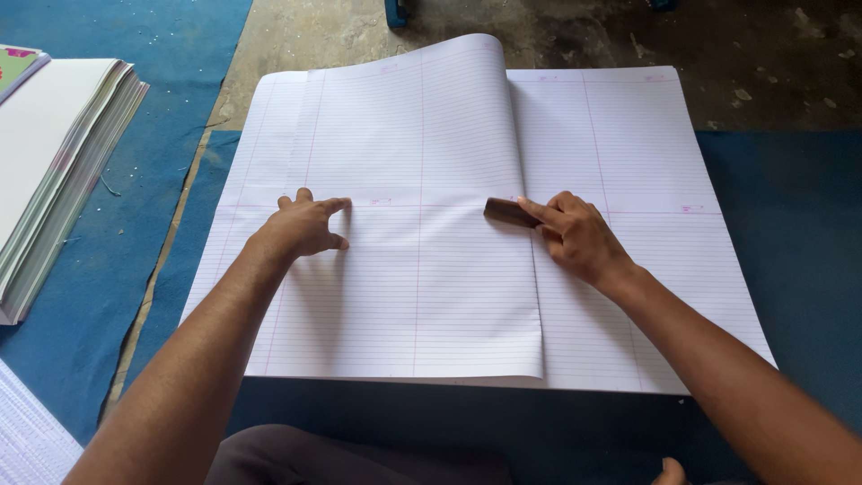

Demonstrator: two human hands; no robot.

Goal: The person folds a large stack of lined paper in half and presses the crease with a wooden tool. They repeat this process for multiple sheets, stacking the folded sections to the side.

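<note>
Head view: large ruled paper sheet [431,269] folded over stack of ruled sheets [646,269] on blue floor mat [790,224]. Left hand [305,226] flat on folded sheet, fingers spread, gripping nothing. Right hand [575,235] closed around dark wooden block [508,212], pressing it on fold edge near sheet centre. Separate paper pile [54,162] at far left on mat.

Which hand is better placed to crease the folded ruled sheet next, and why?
Probably the right hand: it holds the dark wooden block at the folded sheet edge, while the left hand lies flat on it.
</note>
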